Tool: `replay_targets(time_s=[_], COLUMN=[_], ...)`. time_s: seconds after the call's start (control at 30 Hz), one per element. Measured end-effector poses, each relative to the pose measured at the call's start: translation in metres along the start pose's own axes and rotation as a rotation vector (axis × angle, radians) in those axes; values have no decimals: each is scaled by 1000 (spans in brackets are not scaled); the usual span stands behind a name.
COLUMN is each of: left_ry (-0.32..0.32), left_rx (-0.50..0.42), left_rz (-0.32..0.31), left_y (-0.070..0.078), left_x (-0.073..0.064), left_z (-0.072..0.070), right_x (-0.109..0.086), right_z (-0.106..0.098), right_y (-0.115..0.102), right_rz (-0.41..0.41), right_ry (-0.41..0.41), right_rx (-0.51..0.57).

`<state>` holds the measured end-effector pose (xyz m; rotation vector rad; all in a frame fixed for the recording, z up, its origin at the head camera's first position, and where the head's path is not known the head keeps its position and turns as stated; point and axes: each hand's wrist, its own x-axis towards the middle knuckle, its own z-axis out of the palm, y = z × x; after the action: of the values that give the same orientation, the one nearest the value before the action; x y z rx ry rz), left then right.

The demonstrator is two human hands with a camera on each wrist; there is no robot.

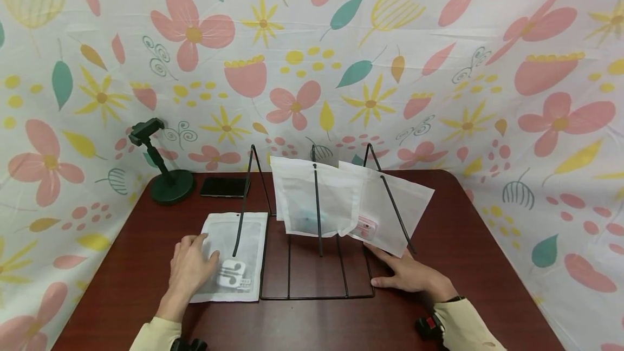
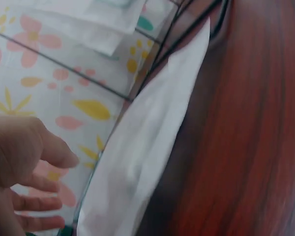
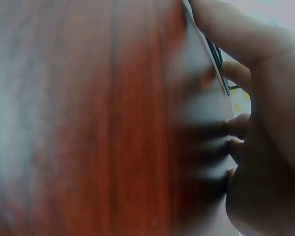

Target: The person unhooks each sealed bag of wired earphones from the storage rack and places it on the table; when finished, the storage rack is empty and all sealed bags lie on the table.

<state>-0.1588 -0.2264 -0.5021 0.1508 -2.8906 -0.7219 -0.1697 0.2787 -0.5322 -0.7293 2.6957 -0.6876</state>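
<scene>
A flat white zip pouch [image 1: 219, 242] with white earphones showing through its window lies on the table, partly under the left prong of a black wire rack [image 1: 317, 298]. My left hand [image 1: 191, 267] is at the pouch's left edge, fingers spread and loosely bent. The left wrist view shows that pouch [image 2: 142, 137] edge-on, with the left hand [image 2: 24, 172] beside it. Low at the rack's right side, my right hand [image 1: 411, 275] reaches under a tilted hanging pouch [image 1: 414, 194] with a pink item in it. The right hand's fingertips [image 3: 236, 125] meet the table.
Another white pouch [image 1: 336, 188] with a bluish item hangs on the rack's middle prong, a further pouch edge behind it. A black phone [image 1: 223, 187] and a dark green stand [image 1: 171, 186] are at the back left. A flowered cloth [image 1: 292, 69] rises behind the table [image 1: 312, 329].
</scene>
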Motion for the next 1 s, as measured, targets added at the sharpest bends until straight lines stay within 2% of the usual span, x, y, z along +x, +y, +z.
replay_targets(time_s=[0.13,0.37,0.63,0.8,1.0], left_ry=[46,104,123,130,99], left_rx=[-106,-229,-299,-345,-398], left_rz=[108,216,270,311,344], left_y=[11,24,42,46,50], left_x=[1,-2,-3,-3,0], left_z=[4,12,15,16,20], right_x=[-1,-1,0,0,0], right_z=[0,0,0,0,1], right_y=[-1,-2,0,0,-1], right_rz=[-1,-12,-16,-18,-10], right_ry=[2,18,24,29,24], right_rx=[7,-5,-12,-18,-17])
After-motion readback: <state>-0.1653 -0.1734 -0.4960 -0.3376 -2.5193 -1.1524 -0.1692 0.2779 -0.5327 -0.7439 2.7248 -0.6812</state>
